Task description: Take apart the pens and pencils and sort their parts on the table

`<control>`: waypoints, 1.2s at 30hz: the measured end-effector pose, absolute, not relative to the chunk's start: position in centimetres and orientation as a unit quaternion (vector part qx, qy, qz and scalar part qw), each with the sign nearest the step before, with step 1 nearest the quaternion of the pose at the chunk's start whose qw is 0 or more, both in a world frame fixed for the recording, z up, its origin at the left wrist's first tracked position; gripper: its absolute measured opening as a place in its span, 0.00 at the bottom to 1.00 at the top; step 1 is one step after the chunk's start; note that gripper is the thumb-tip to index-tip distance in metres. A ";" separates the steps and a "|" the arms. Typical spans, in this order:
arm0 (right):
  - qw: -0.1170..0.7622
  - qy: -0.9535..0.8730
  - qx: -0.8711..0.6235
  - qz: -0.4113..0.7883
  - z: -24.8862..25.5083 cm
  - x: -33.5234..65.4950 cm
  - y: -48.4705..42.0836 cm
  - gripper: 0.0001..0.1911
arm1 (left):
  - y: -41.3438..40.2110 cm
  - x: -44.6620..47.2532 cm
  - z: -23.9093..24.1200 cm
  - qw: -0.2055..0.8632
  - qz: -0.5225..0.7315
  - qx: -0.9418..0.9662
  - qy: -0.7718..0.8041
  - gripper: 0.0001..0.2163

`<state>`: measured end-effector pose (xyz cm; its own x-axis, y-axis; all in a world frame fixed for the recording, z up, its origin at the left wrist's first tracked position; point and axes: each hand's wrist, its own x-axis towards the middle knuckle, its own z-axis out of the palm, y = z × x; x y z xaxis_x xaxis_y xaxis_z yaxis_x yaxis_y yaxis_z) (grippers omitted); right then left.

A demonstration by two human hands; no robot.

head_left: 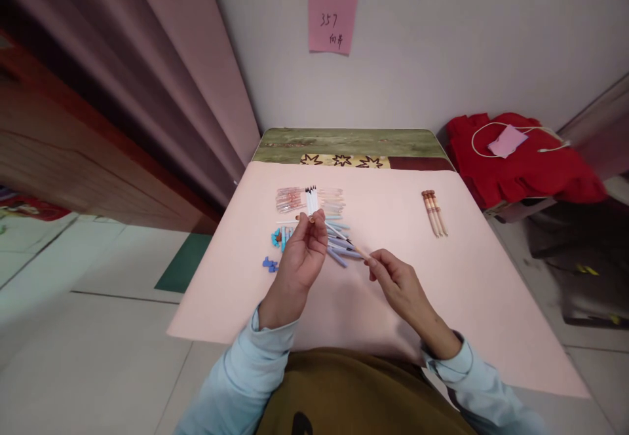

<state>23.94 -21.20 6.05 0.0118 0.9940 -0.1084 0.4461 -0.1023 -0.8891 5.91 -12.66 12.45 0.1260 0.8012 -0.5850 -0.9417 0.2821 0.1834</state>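
Note:
My left hand is raised above the pink table cover, fingers closed round a small bundle of white pen refills with black tips pointing away from me. My right hand pinches the near end of a thin tan pen part that slants up toward the left hand. Under the hands lies a loose pile of light blue pen barrels. Clear pen tubes lie in a row behind it. Small blue caps sit to the left.
Three tan assembled pens lie side by side at the right of the cover. A green patterned table end meets the wall. A red cloth with a white cable lies at right. A pink note hangs on the wall.

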 end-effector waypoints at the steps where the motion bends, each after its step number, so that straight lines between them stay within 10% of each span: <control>1: 0.342 -0.577 -0.624 0.401 6.1 24.0 -21.2 0.18 | -12.6 5.9 12.4 0.742 0.587 -0.117 0.302 0.11; 36: 0.415 -0.544 -0.594 0.423 5.3 23.4 -20.2 0.20 | -13.4 6.4 12.1 0.745 0.573 -0.127 0.317 0.08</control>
<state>23.42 -20.23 5.35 0.0505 0.9974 -0.0513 0.2963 -0.0640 -0.9529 6.45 -13.40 12.06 0.1430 0.7732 -0.6178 -0.9338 0.3122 0.1746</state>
